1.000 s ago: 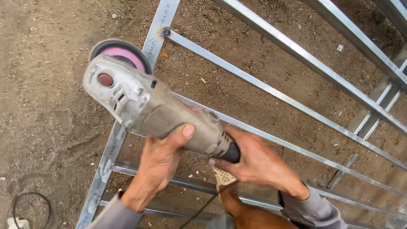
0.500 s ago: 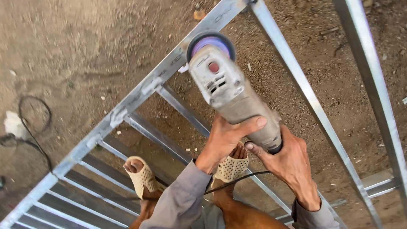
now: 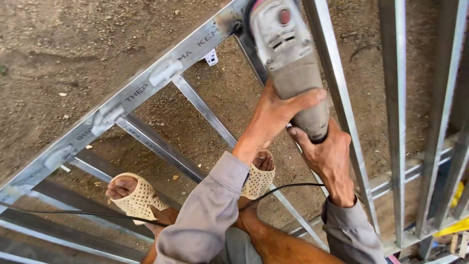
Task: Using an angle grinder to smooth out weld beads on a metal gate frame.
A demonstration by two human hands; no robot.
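Both hands grip 1 grey angle grinder [image 3: 288,54]: the left hand [image 3: 273,115] wraps its body, the right hand [image 3: 327,156] closes on its rear end. The grinder's head sits at the corner weld of the steel frame [image 3: 137,93], above 2 sandalled feet [image 3: 139,198].

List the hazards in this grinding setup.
Both bare hands, left hand and right hand, grip the angle grinder without gloves, so sparks or a slip at the frame joint could injure them. Toes show in the open sandals beneath the steel bars. The black cord trails by the feet and might snag.
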